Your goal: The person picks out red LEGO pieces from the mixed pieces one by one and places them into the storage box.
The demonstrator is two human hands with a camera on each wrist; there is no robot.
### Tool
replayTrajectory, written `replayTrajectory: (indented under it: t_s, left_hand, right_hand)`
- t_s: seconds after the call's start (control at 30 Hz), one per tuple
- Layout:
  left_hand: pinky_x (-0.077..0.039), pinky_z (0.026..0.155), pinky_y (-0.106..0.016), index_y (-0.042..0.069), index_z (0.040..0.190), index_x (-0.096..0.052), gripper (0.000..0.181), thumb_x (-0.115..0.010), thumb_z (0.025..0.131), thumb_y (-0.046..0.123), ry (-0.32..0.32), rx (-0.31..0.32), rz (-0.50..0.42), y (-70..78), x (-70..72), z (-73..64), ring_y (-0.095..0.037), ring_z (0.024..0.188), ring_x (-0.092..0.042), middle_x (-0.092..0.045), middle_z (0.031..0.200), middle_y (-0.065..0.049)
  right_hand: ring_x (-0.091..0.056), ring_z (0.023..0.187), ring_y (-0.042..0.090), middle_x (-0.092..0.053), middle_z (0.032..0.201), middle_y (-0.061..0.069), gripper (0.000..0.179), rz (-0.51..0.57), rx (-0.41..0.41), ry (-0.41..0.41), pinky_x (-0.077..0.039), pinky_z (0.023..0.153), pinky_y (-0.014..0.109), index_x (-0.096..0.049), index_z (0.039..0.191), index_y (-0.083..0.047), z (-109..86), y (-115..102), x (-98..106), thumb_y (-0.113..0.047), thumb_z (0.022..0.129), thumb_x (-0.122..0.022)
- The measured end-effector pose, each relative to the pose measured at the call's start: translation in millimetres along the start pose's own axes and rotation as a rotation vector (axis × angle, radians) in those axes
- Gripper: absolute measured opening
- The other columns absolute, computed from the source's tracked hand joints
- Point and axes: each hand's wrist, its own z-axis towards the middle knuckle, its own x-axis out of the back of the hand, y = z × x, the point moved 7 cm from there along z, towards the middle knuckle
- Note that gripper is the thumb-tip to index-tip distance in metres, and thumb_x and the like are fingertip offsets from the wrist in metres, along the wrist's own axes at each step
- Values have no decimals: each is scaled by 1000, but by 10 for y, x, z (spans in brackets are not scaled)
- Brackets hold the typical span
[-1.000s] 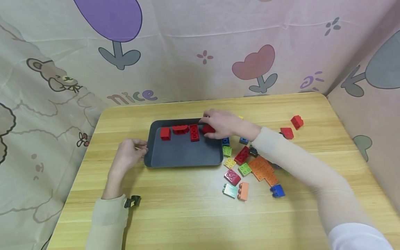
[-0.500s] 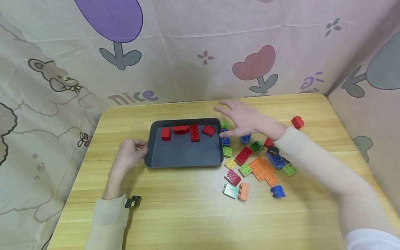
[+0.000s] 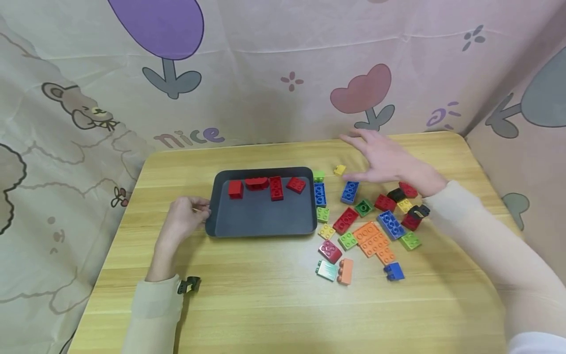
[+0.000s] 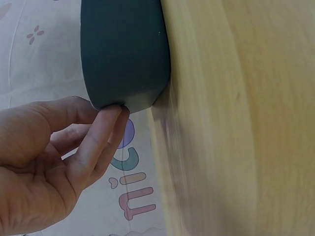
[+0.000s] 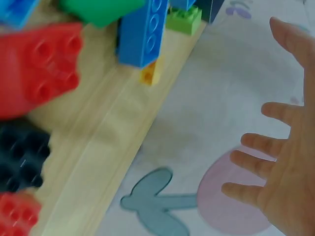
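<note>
Pale wood-grain tabletop (image 3: 247, 305) runs beneath both hands. Leftmost, the left hand (image 3: 183, 219) bends its fingers and thumb against the left end of a dark grey tray (image 3: 261, 223), pinching its edge. Immediately to that hand's right, the tray lies flat, its long axis running sideways toward the right hand's side.

Four red pieces line its far side. Nearest the left hand is a red cube (image 3: 236, 190); next, a red arched brick (image 3: 257, 184) lies lengthwise sideways; then a long red brick (image 3: 276, 189) points away from the person; last, a red square brick (image 3: 296, 185) sits askew, closest to the right hand.

Past the tray's right end, nearer the person than the right hand, a blue brick (image 3: 320, 194) points front to back. A small yellow brick (image 3: 339, 170) rests on the tabletop, left of the right hand (image 3: 380, 156), which is raised, fingers spread, holding nothing. Nearer the person than its thumb, another blue brick (image 3: 350, 192) tilts slightly, long axis roughly front to back; closer still, orange bricks (image 3: 371, 240) lie together.
</note>
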Motion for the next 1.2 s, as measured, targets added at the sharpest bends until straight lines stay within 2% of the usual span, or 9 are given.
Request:
replayTrajectory:
  t_s: [0.17,0.37,0.57,0.8,1.0,1.2]
  left_hand:
    - [-69,75,-36,-11,129,-68,31,-62,100,1,0,-2,-4,0,-2,1,-22,87,-77,-72,118,-28]
    - [-69,74,-35,-11,129,-68,31,-62,100,1,0,-5,-6,-2,-5,-2,-23,87,-77,-72,118,-29]
    - [-69,72,-34,-12,128,-68,31,-62,100,0,10,-13,-9,-8,0,-5,-24,87,-77,-72,117,-29]
    - [-69,74,-37,-11,128,-69,31,-62,100,1,18,-16,5,-5,4,-5,-20,85,-76,-72,116,-28]
    - [-69,74,-38,-10,128,-69,31,-62,100,1,16,-13,7,-4,4,-3,-21,85,-76,-72,117,-28]
    - [-69,74,-38,-10,128,-69,31,-62,100,1,16,-8,9,-5,7,-3,-19,84,-76,-72,117,-27]
  right_hand:
    - [-33,153,52,-26,172,24,108,2,-102,-18,-33,121,76,-25,169,-21,-156,275,14,-70,86,-73]
    - [-39,147,57,-26,172,26,110,0,-244,-30,-41,110,80,-17,171,-23,-336,584,5,-75,88,-68]
    - [-40,144,57,-31,168,29,110,-12,-348,-26,-46,103,79,-19,170,-19,-497,851,-59,-78,88,-63]
    - [-42,139,58,-37,159,38,105,-2,-432,-56,-54,89,74,-29,166,-10,-676,1128,-203,-79,92,-56]
    - [-43,136,59,-40,153,41,98,6,-463,-61,-50,92,79,-36,161,-2,-796,1308,-317,-71,96,-58]
    - [-53,117,53,-53,134,38,87,19,-491,-59,-55,85,69,-46,151,5,-886,1425,-436,-61,97,-64]
